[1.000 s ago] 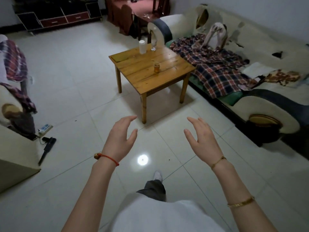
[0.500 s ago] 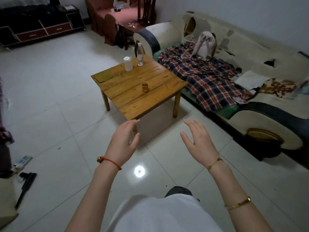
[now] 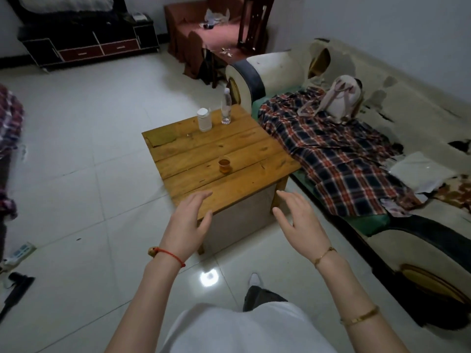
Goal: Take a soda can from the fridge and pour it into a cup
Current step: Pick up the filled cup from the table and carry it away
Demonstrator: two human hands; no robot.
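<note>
A small clear cup with amber liquid stands on the wooden table, near its middle. My left hand is raised in front of the table's near corner, fingers relaxed, holding nothing. My right hand is level with it to the right, also empty with loose fingers. Both hands are short of the cup and touch nothing. No soda can and no fridge are in view.
A white jar and a clear plastic bottle stand at the table's far edge. A worn sofa with a plaid blanket lies right of the table. A dark cabinet stands at the back wall. A power strip lies on the tiled floor at left.
The table has come closer and now lies just beyond my hands. Both hands stay raised and empty, in the same pose.
</note>
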